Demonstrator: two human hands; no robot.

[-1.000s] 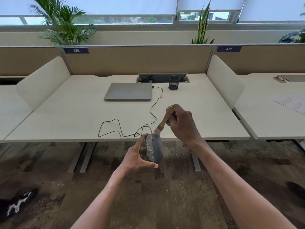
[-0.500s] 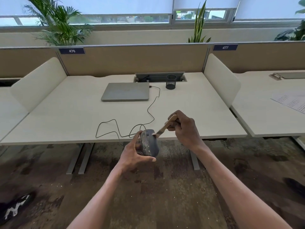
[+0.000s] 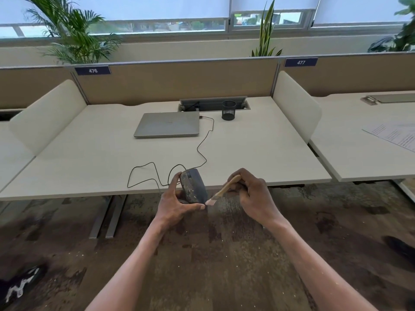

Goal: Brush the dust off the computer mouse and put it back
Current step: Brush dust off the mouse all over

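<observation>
A dark grey wired computer mouse, speckled with pale dust on its left half, is held upright in front of the desk's front edge by my left hand. Its black cable loops over the desk to the laptop. My right hand grips a small wooden-handled brush. The pale bristles touch the mouse's lower right edge, next to my left thumb tip.
The white desk carries a closed silver laptop and a black mesh pen cup at the back. White side dividers flank it. Papers lie on the right neighbouring desk. Dust specks dot the carpet below.
The brush has swept down the mouse from its top end to its lower right edge. My left hand has kept hold of the mouse and turned its clean side more toward me.
</observation>
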